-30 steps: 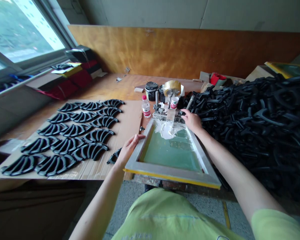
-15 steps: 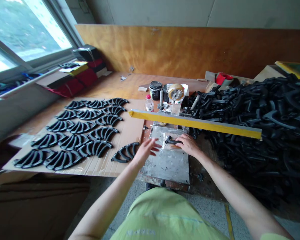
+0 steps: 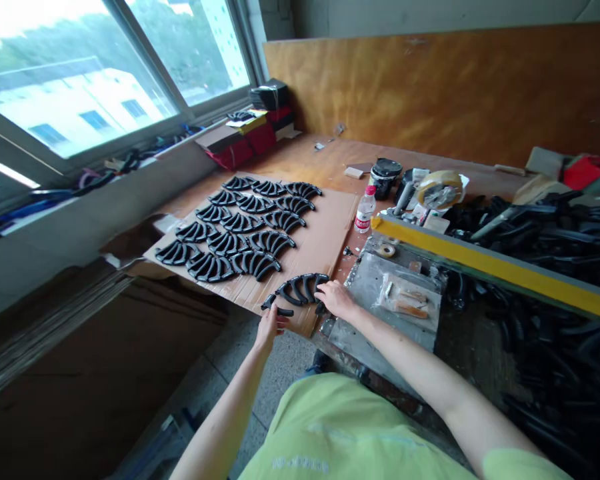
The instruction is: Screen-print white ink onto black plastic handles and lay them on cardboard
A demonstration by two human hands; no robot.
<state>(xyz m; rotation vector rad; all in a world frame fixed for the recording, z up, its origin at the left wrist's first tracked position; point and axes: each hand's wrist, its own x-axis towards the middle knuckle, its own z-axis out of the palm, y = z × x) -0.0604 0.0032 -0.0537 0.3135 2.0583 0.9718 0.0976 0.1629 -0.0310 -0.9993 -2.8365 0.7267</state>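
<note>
My left hand (image 3: 271, 325) is closed with its fingertips on a black curved handle (image 3: 283, 312) at the near left end of a short row. The row of black curved handles (image 3: 300, 289) lies fanned out near the cardboard's front edge. At its right end, my right hand (image 3: 334, 297) has its fingers bent over the last handle (image 3: 321, 280); its fingertips are partly hidden. Beyond the row, several fan-shaped groups of black handles (image 3: 245, 223) lie on the cardboard sheet (image 3: 330, 220).
Right of the cardboard is a metal plate (image 3: 360, 333) with a taped wooden block (image 3: 405, 300) on it. A yellow-edged bar (image 3: 480, 263) crosses above the bench. A bottle (image 3: 365, 210), a black tub (image 3: 385, 177), a tape roll (image 3: 440, 190) and a heap of black parts (image 3: 555, 233) stand around.
Both hands have moved left, away from the metal plate, to the short row of handles. The handle that was on the wooden block is gone from there. The view has turned left.
</note>
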